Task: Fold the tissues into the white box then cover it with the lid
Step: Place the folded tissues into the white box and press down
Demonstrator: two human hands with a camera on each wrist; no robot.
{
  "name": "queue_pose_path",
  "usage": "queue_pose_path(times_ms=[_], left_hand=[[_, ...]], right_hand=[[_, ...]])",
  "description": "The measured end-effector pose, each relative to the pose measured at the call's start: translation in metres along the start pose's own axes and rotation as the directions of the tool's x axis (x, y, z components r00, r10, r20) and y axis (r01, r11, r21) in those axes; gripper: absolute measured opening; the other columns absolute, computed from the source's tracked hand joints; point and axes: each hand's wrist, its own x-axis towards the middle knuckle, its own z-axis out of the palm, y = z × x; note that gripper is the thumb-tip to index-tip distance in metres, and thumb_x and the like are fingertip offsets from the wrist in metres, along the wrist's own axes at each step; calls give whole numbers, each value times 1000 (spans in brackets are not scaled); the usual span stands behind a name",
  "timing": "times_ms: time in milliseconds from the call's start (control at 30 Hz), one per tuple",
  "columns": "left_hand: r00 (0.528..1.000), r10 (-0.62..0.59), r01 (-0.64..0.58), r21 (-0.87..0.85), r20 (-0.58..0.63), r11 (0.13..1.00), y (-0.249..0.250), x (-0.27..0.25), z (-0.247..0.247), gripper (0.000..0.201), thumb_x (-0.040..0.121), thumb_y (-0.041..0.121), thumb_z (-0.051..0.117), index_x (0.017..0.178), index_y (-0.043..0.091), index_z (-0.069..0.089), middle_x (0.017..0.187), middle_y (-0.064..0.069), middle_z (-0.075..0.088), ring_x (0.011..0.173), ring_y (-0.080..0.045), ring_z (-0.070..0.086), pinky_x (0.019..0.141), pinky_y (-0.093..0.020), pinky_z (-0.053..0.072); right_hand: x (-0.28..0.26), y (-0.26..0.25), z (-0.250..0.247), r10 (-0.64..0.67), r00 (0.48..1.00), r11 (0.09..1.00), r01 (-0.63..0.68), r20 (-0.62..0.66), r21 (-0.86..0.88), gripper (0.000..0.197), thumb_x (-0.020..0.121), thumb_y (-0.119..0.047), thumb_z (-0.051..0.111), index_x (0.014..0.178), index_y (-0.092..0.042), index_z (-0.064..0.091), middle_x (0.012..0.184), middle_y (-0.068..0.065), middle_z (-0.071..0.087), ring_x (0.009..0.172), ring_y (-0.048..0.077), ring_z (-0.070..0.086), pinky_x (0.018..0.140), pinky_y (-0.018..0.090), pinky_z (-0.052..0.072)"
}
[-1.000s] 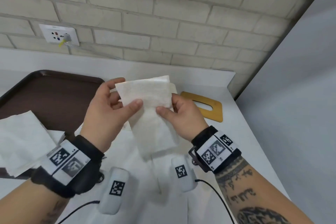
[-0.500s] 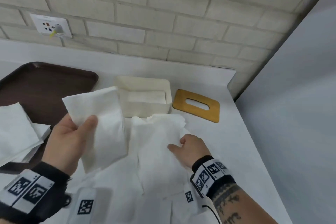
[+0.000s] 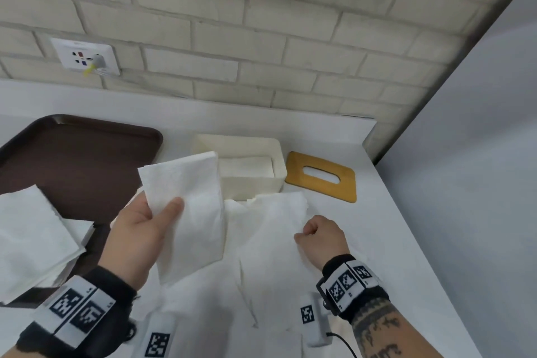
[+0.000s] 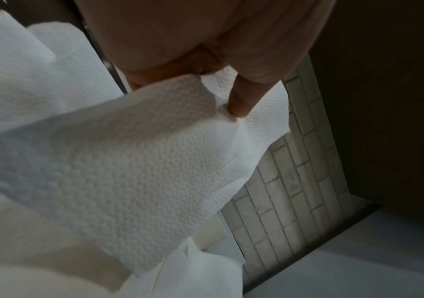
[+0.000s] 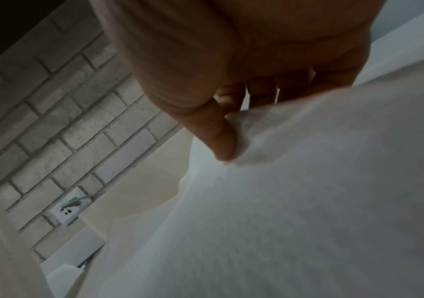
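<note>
My left hand (image 3: 136,229) holds a folded white paper tissue (image 3: 189,212) up above the table (image 3: 392,241), my thumb pressed on its front face near the lower left corner and my fingers behind it; the left wrist view shows that thumb (image 4: 241,100) pinching the embossed sheet (image 4: 129,161). The tissue hangs in front of the left end of the open white rectangular box (image 3: 255,180), covering that part of it. Inside the box a flat white tissue already lies along the bottom. The wooden lid with an oval slot (image 3: 321,176) lies flat on the table just to the right of the box, apart from it.

My right hand (image 3: 321,234) is curled low over the spread white tissue sheet (image 3: 270,241) that lies on the table in front of the box, and it pinches the sheet's right edge between thumb and fingers; in the right wrist view my thumb (image 5: 218,137) presses into a raised fold of that sheet (image 5: 307,201).

To the left, a dark brown plastic tray (image 3: 72,160) sits on the table, with a loose stack of white tissues (image 3: 32,241) overlapping its near corner. A white wall socket with a plug in it (image 3: 85,57) is set in the pale brick wall (image 3: 261,23) behind.
</note>
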Motion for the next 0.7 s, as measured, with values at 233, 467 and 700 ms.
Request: queue_pose_path(times_ms=[233,467,700], left_hand=[[993,-38,38,0,115,999,-2,7,-2,14,99,11,64,109,20,71,100,-3,80,95,-28,75,89,-50,58],[962,-158,179,-76,224,981,-8,12,6,19,104,23,54,114,22,71,109,-21,74,91,-34,69,81,-46,50],[889,-344,433,-308,302,847,1,7,18,31,110,20,41,127,13,66,119,-9,76,110,-29,73,104,-51,50]], right_hand=[[-15,-12,-20,-18,991,967,51,-134,250,19,86,-13,68,100,-21,58,89,-3,67,90,22,65,79,30,48],[-67,-69,-41,-396,914,807,391,-86,443,15,95,-11,63,97,-23,73,97,-7,76,95,15,70,91,32,53],[-71,-104,-3,-413,905,686,381,-99,620,24,95,-3,61,107,-23,66,100,-3,77,93,13,73,83,32,58]])
